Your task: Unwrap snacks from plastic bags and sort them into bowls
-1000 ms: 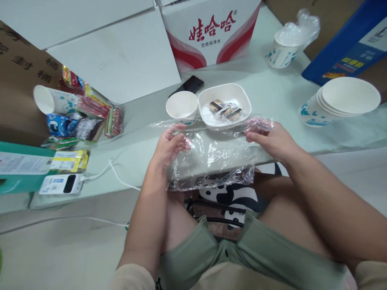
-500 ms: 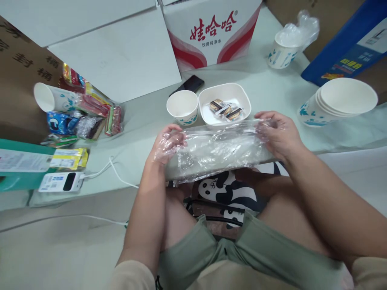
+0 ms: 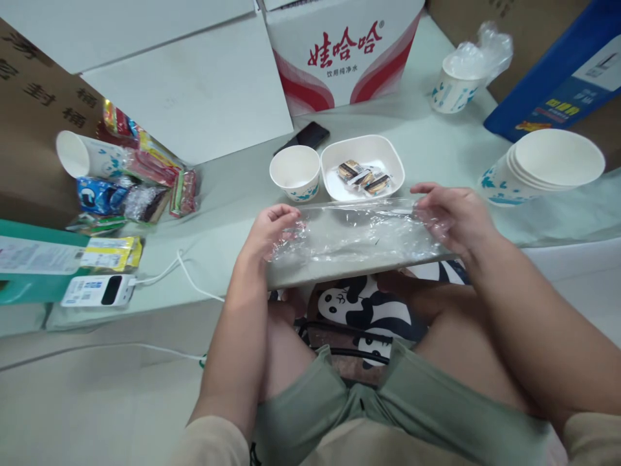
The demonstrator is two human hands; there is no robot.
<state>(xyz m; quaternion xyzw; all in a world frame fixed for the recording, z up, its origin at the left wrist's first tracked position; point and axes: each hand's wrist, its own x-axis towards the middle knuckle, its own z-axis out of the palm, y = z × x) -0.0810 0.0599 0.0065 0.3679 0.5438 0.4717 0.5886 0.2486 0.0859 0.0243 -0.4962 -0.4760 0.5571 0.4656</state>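
Note:
A sheet of clear plastic film (image 3: 359,233) is stretched sideways between my hands at the front edge of the table. My left hand (image 3: 274,230) grips its left end with curled fingers. Its right end is pinched in my right hand (image 3: 451,217). Just beyond the film stands a white square bowl (image 3: 398,158) with several small wrapped snacks (image 3: 363,178) in it. An upright paper cup (image 3: 294,171) is beside the bowl, on its left. Whether the film is a flat sheet or a bag, I cannot tell.
A black phone (image 3: 310,136) lies behind the cup. At right stand stacked paper cups (image 3: 538,168) and a cup stuffed with plastic (image 3: 456,84). Snack packets (image 3: 160,175) and a white power bank (image 3: 99,291) with a cable lie at left. Boxes (image 3: 344,58) line the back.
The film's lower edge has risen, so it hangs less low over the table edge. Both hands keep their hold, and the right has shifted slightly rightward.

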